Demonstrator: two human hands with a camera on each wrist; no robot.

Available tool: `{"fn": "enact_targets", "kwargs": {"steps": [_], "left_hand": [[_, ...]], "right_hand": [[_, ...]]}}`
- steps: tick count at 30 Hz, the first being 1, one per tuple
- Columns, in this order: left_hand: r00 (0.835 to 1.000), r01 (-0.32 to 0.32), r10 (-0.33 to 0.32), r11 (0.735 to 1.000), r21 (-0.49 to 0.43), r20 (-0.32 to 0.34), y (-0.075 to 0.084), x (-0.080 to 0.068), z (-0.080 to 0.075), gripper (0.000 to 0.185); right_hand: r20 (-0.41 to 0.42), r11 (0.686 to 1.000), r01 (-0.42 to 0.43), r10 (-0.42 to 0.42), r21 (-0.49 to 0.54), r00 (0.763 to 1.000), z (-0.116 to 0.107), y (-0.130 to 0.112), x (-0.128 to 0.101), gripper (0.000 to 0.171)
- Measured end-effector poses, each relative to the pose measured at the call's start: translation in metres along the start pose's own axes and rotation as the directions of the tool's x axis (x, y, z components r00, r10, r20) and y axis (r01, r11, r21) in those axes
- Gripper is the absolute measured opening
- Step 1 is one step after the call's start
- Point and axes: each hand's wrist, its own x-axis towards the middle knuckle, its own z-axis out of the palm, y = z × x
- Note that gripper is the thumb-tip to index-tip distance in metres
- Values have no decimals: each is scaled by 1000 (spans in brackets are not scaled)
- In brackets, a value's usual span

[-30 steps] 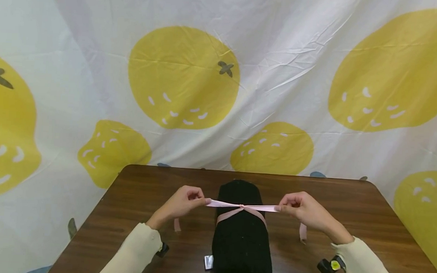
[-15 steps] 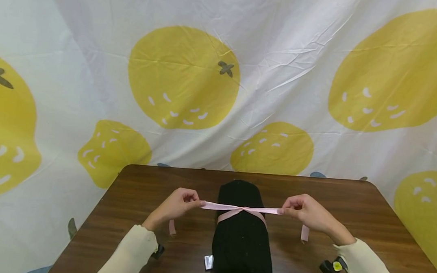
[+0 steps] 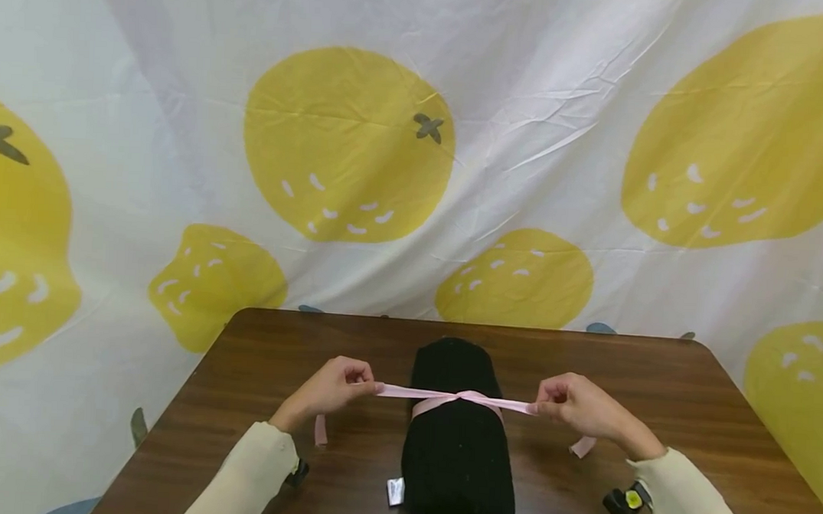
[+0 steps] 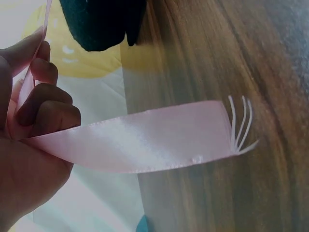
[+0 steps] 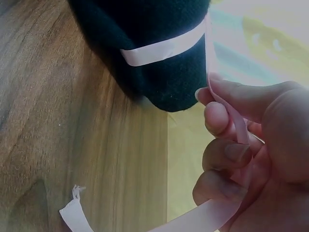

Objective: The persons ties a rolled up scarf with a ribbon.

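Observation:
A black, soft-looking rolled bundle (image 3: 457, 466) lies lengthwise on the table, with a pink ribbon (image 3: 405, 392) wrapped round it and crossed on top. My left hand (image 3: 330, 391) pinches one end of the ribbon left of the bundle. On the other side my right hand (image 3: 577, 402) pinches the opposite end, and the ribbon stretches taut between them. In the left wrist view a frayed ribbon tail (image 4: 159, 137) hangs out of the curled fingers. The right wrist view shows the ribbon running through the right palm, its loose tail (image 5: 75, 215) below.
The brown wooden table (image 3: 269, 350) carries the bundle. A small white tag (image 3: 395, 492) sticks out at the bundle's left side. Behind the table hangs a white cloth (image 3: 529, 86) printed with yellow lemons.
Both hands have moved slightly outward and down, the left one leftward and the right one rightward. The crossing on top looks tighter, and the right tail has swung.

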Motion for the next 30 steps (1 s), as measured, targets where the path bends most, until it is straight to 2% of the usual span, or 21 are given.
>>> {"fn": "enact_targets", "kwargs": {"steps": [5, 16, 23, 30], "left_hand": [[1000, 11, -11, 1000, -1, 16, 2, 1, 2, 24], [998, 65, -66, 996, -68, 0, 3, -2, 2, 33], [999, 33, -32, 997, -73, 11, -2, -3, 0, 33], [998, 58, -56, 996, -61, 34, -6, -6, -6, 30]], "right_hand": [[19, 1000, 16, -16, 11, 1000, 0, 0, -2, 20], [62, 996, -35, 30, 85, 998, -3, 10, -1, 17], [67, 995, -35, 29, 93, 997, -8, 11, -2, 16], [80, 995, -57, 50, 87, 996, -14, 16, -8, 17]]}}
